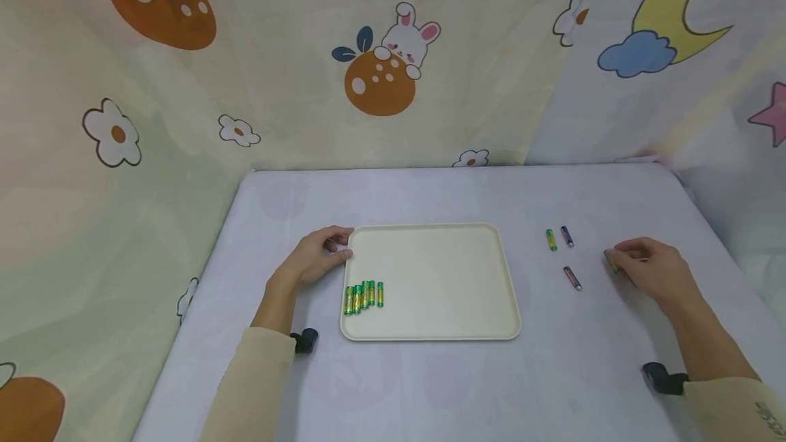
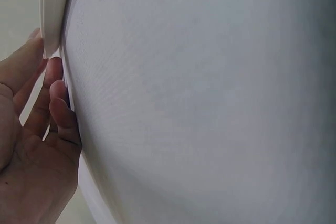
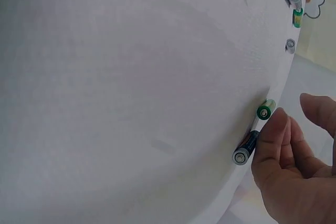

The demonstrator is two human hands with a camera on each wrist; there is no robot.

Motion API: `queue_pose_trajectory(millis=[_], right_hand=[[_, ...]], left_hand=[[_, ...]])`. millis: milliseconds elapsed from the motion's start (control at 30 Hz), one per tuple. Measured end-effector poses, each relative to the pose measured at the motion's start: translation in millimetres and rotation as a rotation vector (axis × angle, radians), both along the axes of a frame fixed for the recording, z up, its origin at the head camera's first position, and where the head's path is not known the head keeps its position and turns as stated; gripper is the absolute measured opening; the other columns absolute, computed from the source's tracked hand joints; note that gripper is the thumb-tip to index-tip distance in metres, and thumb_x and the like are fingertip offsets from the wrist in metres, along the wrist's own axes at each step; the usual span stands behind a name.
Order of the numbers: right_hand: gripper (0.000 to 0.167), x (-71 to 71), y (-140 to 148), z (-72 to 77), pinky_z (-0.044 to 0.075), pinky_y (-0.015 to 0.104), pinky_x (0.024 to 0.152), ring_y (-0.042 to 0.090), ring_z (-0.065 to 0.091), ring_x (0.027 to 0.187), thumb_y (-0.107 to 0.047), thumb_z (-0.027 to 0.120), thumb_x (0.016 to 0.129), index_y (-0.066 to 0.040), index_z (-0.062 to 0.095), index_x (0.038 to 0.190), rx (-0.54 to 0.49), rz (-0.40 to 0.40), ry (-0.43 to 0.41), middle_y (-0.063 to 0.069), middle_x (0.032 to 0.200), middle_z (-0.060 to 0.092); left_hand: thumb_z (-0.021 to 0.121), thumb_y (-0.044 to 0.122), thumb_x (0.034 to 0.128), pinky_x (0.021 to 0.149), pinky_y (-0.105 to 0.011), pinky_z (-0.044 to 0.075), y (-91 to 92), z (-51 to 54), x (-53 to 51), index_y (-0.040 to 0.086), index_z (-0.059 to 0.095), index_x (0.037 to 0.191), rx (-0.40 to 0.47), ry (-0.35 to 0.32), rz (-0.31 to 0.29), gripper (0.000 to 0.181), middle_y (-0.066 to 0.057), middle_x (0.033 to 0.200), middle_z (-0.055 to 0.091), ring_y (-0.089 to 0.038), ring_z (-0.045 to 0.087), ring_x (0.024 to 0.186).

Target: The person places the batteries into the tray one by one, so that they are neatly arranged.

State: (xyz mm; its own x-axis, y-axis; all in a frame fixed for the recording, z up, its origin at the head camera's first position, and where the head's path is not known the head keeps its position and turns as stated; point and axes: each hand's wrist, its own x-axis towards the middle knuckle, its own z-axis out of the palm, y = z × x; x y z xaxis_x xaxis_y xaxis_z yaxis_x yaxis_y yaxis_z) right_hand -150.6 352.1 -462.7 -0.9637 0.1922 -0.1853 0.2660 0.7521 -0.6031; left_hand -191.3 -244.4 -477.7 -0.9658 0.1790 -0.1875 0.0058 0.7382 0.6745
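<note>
A cream rectangular tray lies on the table, with several green batteries side by side at its lower left. My left hand holds the tray's left edge near the upper corner, thumb and fingers at the rim. Out to the right, my right hand is at a green battery lying on the table. In the right wrist view its thumb stands apart from the fingers, whose tips are close to that battery; contact is unclear. A dark battery lies beside these fingers, mostly covered by the hand in the head view.
Between tray and right hand lie a green battery and two dark batteries, one farther back and one nearer. A white cloth covers the table. Behind it hangs a patterned curtain.
</note>
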Motion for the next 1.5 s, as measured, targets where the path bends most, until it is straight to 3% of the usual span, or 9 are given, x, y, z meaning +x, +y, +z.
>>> queue_pose_trajectory(millis=[167,367,467,800,1167,1333,1500], right_hand=[[0.056,-0.2,2.5,0.8,0.048,0.027,0.061,0.012,0.06,0.08,-0.043,0.06,0.102,0.006,0.058,0.128,0.023,-0.001,-0.014,0.027,0.115,0.065],[0.049,-2.7,-0.4,1.4,0.046,0.032,0.062,0.036,0.063,0.092,-0.035,0.061,0.101,0.008,0.059,0.124,0.079,-0.021,-0.02,0.03,0.114,0.064],[0.046,-3.4,-4.2,1.4,0.046,0.035,0.063,0.041,0.062,0.094,-0.03,0.064,0.099,0.009,0.059,0.122,0.108,-0.031,-0.024,0.031,0.112,0.064],[0.035,-4.6,-15.0,-3.1,0.043,0.029,0.057,0.036,0.063,0.083,-0.02,0.068,0.095,0.01,0.062,0.112,0.179,-0.006,-0.004,0.025,0.094,0.069],[0.044,-2.3,-13.7,-0.1,0.05,0.041,0.071,0.039,0.062,0.099,-0.031,0.064,0.099,0.006,0.063,0.123,0.075,0.003,-0.053,0.027,0.112,0.068],[0.049,-2.0,-20.5,1.7,0.048,0.041,0.077,0.027,0.066,0.094,-0.039,0.063,0.101,0.004,0.064,0.127,-0.005,0.043,-0.014,0.024,0.113,0.071],[0.047,-1.5,-32.7,2.7,0.049,0.024,0.073,0.002,0.065,0.083,-0.039,0.064,0.102,0.001,0.064,0.128,-0.063,0.113,0.039,0.022,0.114,0.072]], left_hand=[[0.073,0.03,0.0972,0.095,-0.04,0.043,1.1,0.8,-0.5,0.023,0.058,0.145,-0.001,-0.001,-0.003,0.05,0.002,0.125,0.064,-0.02,0.055,0.109],[0.073,0.031,0.097,0.094,-0.04,0.043,1.5,1.4,0.5,0.023,0.058,0.145,0.003,-0.003,0.002,0.051,0.002,0.126,0.064,-0.02,0.055,0.109],[0.073,0.03,0.0969,0.094,-0.04,0.043,1.9,2.3,1.7,0.022,0.058,0.145,0.005,0.0,-0.001,0.051,0.001,0.125,0.064,-0.02,0.055,0.108],[0.074,0.028,0.0964,0.093,-0.04,0.043,2.8,1.8,2.3,0.021,0.059,0.145,0.018,0.005,-0.001,0.051,0.001,0.124,0.064,-0.02,0.055,0.108],[0.074,0.028,0.0964,0.094,-0.041,0.043,4.1,3.6,2.3,0.021,0.059,0.145,0.017,-0.001,0.003,0.051,0.0,0.126,0.064,-0.021,0.055,0.109],[0.074,0.028,0.0966,0.095,-0.041,0.043,3.3,3.1,1.5,0.021,0.058,0.146,0.003,0.005,0.0,0.052,0.0,0.126,0.064,-0.02,0.055,0.109],[0.074,0.029,0.0967,0.094,-0.04,0.043,2.7,2.9,2.0,0.022,0.058,0.146,0.008,-0.001,0.002,0.052,0.0,0.126,0.064,-0.02,0.055,0.109]])
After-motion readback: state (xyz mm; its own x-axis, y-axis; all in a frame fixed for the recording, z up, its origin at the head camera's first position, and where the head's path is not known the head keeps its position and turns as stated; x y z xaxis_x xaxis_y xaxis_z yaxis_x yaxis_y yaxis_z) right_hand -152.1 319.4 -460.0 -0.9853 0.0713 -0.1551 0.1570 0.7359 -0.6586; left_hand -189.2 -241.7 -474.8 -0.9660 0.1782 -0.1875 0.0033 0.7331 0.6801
